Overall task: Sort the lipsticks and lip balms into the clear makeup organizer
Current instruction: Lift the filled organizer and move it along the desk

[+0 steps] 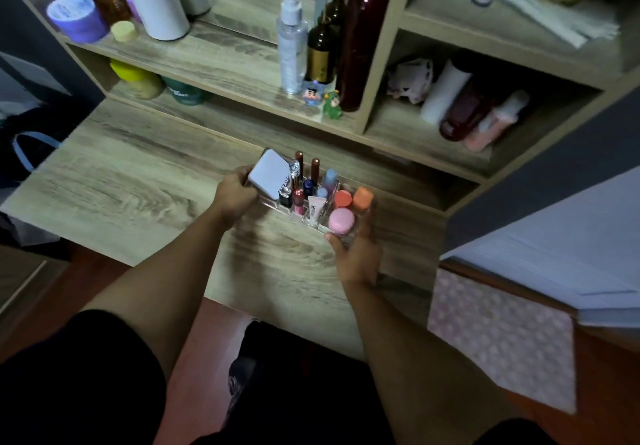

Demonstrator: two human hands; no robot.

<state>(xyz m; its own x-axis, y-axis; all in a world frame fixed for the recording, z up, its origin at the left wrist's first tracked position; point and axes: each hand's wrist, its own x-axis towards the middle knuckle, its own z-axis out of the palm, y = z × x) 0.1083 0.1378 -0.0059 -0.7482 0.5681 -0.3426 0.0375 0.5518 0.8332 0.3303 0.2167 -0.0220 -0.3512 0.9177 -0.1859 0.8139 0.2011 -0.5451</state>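
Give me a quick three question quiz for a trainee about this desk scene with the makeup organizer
1. True or false: both hands grip the clear organizer.
2. Which round jar sits nearest the right hand? A) pink jar B) purple tub
3. What flat item stands at the organizer's end by the left hand?

Key: 1 true; 2 A; 3 the white compact.

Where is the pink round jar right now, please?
The pink round jar sits at the clear organizer's near right corner, beside the right hand, below two orange caps.
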